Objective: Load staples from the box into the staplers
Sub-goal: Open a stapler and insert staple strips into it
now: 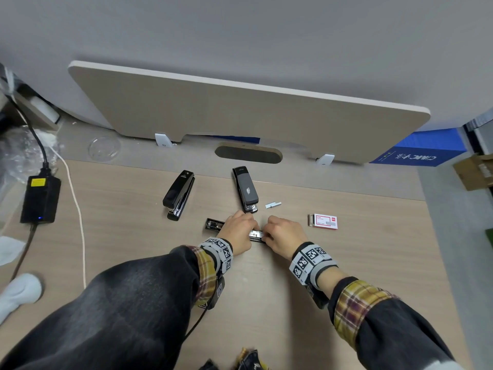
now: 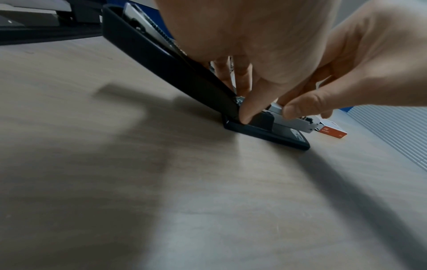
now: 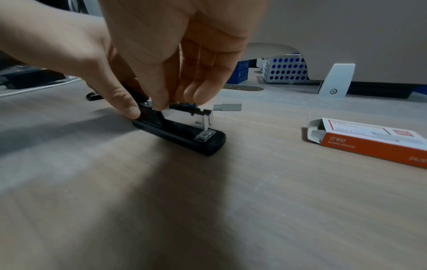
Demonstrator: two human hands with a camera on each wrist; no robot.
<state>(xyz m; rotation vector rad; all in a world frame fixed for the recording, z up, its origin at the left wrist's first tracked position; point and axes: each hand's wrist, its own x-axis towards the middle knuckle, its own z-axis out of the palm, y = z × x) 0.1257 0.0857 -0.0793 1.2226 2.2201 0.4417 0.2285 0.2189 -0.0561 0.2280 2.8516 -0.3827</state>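
Staple strip going into the opened stapler.

From the head view, the left hand (image 1: 238,231) and right hand (image 1: 284,237) met over the open stapler (image 1: 213,225) on the tabletop (image 1: 373,263); two shut staplers (image 1: 179,194) lay beyond, the box (image 1: 326,221) right, a spare strip (image 1: 273,205) between. At the left wrist, the left thumb (image 2: 248,111) pressed the stapler's hinge end, fingers curled round it. At the right wrist, right fingers (image 3: 159,104) pinched a strip over the magazine (image 3: 189,115). The strip looked light, stiff and brittle, best pinched by its sides.
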